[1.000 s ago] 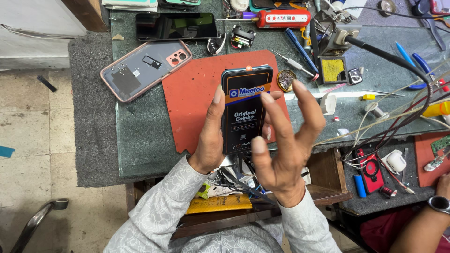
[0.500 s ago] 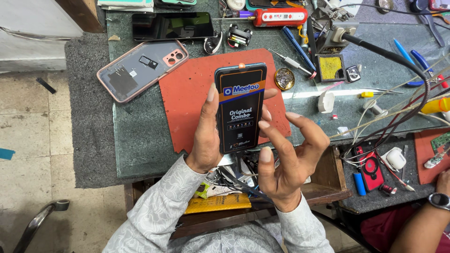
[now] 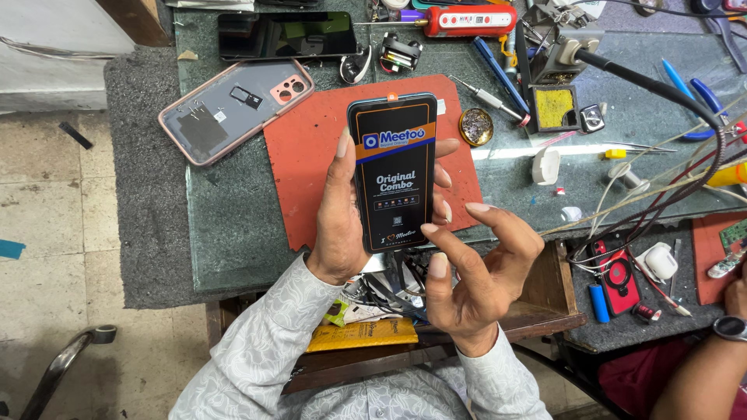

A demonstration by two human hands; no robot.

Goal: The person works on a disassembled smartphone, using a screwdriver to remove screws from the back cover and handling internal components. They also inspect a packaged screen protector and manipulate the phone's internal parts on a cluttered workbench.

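While the left hand [image 3: 340,225] grips the flat black rectangular phone screen panel with a printed protective film [image 3: 393,171] by its long edges, thumb along the near side and fingertips wrapping round the far side, the panel stands lifted above the red-orange rubber work mat [image 3: 311,155]. Just below and right of those fingers, the right hand [image 3: 475,280] hovers with fingers spread and curled, its fingertip close to the panel's lower corner and holding nothing.

Such a panel looks light, thin and stiff, likely brittle glass with a smooth, slippery face; the edges seem the safest hold, leaving the face and lower end free from pressure.

Beyond the fingertips lies a pink phone back shell [image 3: 233,113], inner side up, and a dark phone [image 3: 286,35] beside it. Right of the fingers sit a round tin of brass wool [image 3: 475,126] and a yellow sponge in a black tray [image 3: 554,107]. A green glass-topped bench [image 3: 233,225] carries it all, crowded with tools and cables. Another person's arm with a wristwatch [image 3: 731,328] shows at the far right.
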